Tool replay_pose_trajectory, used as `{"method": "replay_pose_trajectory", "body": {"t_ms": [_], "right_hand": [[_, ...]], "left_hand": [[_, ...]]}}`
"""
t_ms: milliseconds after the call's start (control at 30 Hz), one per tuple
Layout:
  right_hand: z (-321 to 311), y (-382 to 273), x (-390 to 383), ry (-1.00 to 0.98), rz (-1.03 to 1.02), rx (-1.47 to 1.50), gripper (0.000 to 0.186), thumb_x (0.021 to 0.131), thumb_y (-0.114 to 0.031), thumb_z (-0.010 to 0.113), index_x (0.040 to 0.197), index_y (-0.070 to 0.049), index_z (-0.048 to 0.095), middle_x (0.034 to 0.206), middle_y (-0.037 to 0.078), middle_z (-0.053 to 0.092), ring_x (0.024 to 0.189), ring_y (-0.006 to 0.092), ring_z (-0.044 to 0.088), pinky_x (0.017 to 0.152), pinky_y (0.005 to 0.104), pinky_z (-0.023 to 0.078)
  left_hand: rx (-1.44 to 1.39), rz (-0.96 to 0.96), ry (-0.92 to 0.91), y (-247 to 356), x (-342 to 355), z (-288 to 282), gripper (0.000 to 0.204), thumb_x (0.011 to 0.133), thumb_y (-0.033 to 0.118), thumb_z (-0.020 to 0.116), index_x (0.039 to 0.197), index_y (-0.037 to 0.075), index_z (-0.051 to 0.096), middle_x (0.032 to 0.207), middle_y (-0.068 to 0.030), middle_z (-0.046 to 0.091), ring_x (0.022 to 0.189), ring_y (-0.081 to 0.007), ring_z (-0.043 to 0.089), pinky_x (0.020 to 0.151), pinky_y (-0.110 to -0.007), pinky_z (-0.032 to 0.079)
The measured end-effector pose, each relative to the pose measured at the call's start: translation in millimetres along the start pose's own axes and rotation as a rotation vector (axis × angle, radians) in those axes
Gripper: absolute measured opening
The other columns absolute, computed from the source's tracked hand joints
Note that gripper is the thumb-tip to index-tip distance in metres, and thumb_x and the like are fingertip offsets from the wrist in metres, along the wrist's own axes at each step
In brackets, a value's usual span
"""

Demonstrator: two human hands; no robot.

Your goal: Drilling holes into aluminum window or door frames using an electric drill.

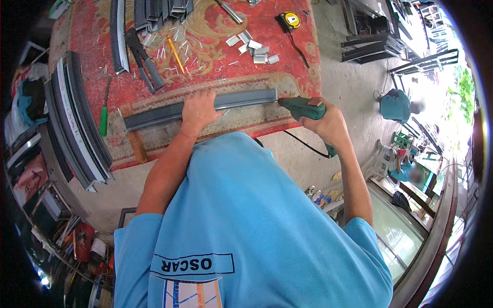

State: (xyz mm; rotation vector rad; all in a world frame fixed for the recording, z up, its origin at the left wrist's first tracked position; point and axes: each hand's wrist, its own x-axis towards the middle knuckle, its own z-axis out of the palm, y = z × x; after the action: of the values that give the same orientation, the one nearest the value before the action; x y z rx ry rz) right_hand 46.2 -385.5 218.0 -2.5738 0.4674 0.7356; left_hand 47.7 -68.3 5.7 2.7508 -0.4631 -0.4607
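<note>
A long grey metal profile lies crosswise near the front edge of the table. My left hand is over its middle, the fingers curled across it and gripping it against the table. My right hand is wrapped around the handle of a green power drill, just off the table's right edge. The drill's front end points left at the right end of the profile; whether the bit touches it is too small to tell. A black cord trails from the handle. Beneath the profile's left end is a wooden strip.
Beyond the profile lie pliers-like black-handled tool, an orange pencil, cut metal pieces and a yellow tape measure. Stacked profiles and a green-handled screwdriver are at the left. A person sits far right.
</note>
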Motion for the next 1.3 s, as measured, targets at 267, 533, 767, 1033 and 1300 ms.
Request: {"method": "replay_pose_trajectory", "body": {"t_ms": [267, 533, 767, 1033, 1300], "right_hand": [[13, 13, -13, 0.101, -0.038, 0.044, 0.059, 0.07, -0.037, 0.084, 0.12, -0.012, 0.069, 0.088, 0.021, 0.073, 0.085, 0.0377, 0.073, 0.076, 0.0459, 0.057], [13, -2, -10, -0.006, -0.139, -0.06, 0.063, 0.071, -0.04, 0.08, 0.123, -0.008, 0.066, 0.093, 0.022, 0.074, 0.091, 0.0411, 0.072, 0.082, 0.051, 0.058], [15, 3, -31, 0.062, -0.09, -0.037, 0.066, 0.071, -0.039, 0.079, 0.128, -0.01, 0.066, 0.098, 0.02, 0.074, 0.094, 0.0387, 0.072, 0.083, 0.0502, 0.058], [0, 34, -49, 0.195, -0.027, 0.038, 0.061, 0.07, -0.042, 0.079, 0.12, -0.01, 0.067, 0.095, 0.019, 0.075, 0.093, 0.0374, 0.073, 0.08, 0.0499, 0.058], [19, 59, -52, 0.241, 0.023, 0.034, 0.056, 0.07, -0.038, 0.078, 0.116, -0.007, 0.067, 0.094, 0.021, 0.074, 0.093, 0.0382, 0.073, 0.08, 0.05, 0.058]], "left_hand": [[0.002, 0.029, -0.006, -1, 20, -7, 0.071, 0.072, 0.057, 0.083, 0.119, 0.007, 0.064, 0.114, -0.0169, 0.071, 0.106, -0.0361, 0.068, 0.087, -0.05, 0.054], [0.026, -0.018, -0.02, -3, -11, 3, 0.072, 0.071, 0.06, 0.082, 0.119, 0.008, 0.065, 0.115, -0.0159, 0.07, 0.107, -0.0353, 0.067, 0.089, -0.049, 0.053], [0.084, 0.007, 0.006, 2, 5, -9, 0.064, 0.069, 0.059, 0.083, 0.099, 0.006, 0.065, 0.1, -0.018, 0.07, 0.097, -0.0379, 0.068, 0.084, -0.05, 0.054], [0.08, 0.009, 0.064, 4, 6, -9, 0.062, 0.068, 0.058, 0.084, 0.095, 0.006, 0.064, 0.098, -0.0184, 0.071, 0.095, -0.0382, 0.069, 0.083, -0.05, 0.055], [0.064, -0.042, 0.019, 10, -4, -16, 0.062, 0.067, 0.056, 0.085, 0.095, 0.005, 0.065, 0.098, -0.0191, 0.072, 0.093, -0.0389, 0.07, 0.081, -0.05, 0.055]]}}
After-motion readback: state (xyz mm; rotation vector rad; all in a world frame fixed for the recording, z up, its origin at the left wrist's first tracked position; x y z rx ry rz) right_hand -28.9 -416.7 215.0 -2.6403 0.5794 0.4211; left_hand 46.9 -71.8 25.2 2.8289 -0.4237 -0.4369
